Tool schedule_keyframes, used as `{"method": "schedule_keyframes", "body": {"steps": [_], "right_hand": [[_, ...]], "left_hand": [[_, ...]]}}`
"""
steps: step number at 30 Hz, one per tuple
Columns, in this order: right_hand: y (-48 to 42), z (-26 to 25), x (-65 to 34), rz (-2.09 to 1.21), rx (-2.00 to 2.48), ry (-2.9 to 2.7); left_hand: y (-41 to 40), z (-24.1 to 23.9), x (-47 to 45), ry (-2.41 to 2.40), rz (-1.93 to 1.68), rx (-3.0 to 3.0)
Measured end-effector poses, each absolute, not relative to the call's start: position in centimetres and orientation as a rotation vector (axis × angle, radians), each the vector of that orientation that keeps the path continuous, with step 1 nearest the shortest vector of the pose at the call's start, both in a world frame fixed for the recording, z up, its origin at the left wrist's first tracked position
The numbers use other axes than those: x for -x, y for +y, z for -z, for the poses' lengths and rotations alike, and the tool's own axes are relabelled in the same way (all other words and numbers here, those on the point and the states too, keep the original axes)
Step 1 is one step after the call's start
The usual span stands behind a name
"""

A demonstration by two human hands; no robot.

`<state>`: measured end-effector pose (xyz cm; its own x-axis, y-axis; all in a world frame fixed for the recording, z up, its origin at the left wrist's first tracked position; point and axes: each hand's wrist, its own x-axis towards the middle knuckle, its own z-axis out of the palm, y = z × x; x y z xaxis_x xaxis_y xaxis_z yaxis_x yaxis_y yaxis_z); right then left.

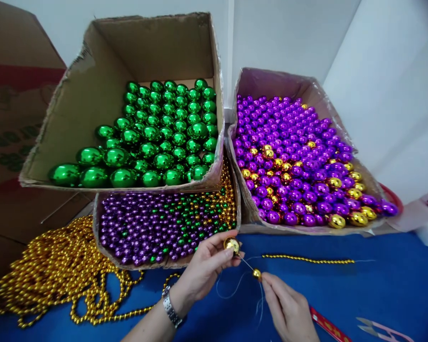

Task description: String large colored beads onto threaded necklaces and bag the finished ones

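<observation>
Between the thumb and fingers of my left hand (209,263) is a large shiny gold bead (231,244). A thin needle (247,264) runs from that bead down to a smaller gold bead (257,274). My right hand (288,306) is closed in a pinch at the needle's near end, its fingertips against the smaller bead. Fine clear thread (231,295) loops below both hands. Behind them on the blue table lies a short string of tiny gold beads (306,259), with thread trailing at its ends.
A box of green balls (128,189) sits above a tray of small purple, green and gold beads (96,232). Another box (244,190) holds purple and gold balls. Gold bead strands (64,266) pile at left. Scissors (381,330) and a red strip (328,327) lie at right.
</observation>
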<state>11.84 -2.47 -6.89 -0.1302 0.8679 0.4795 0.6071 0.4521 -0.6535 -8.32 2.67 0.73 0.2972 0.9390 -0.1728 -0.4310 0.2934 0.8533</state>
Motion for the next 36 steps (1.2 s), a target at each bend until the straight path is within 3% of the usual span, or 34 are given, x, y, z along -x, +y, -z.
{"method": "schedule_keyframes", "body": {"steps": [5, 11, 19, 25, 36], "right_hand": [[-2.3, 6.1, -11.6, -0.415, 1.217, -1.853], [-2.3, 3.9, -11.1, -1.076, 1.303, -1.761], [-2.8, 5.3, -10.5, -0.91, 1.398, -1.726], [-3.3, 6.6, -10.0, -0.99, 1.31, -1.697], [-2.8, 5.7, -10.5, -0.836, 1.237, -1.733]], "left_hand": [[2.5, -0.5, 8.4, 0.801, -1.111, -0.798], [2.7, -0.1, 8.7, 0.745, -1.062, -0.752], [1.8, -0.1, 7.9, 0.74, -1.03, -0.786], [1.8, 0.4, 8.0, 0.809, -1.075, -0.801], [1.6, -0.6, 10.5, 1.069, -0.989, -1.279]]}}
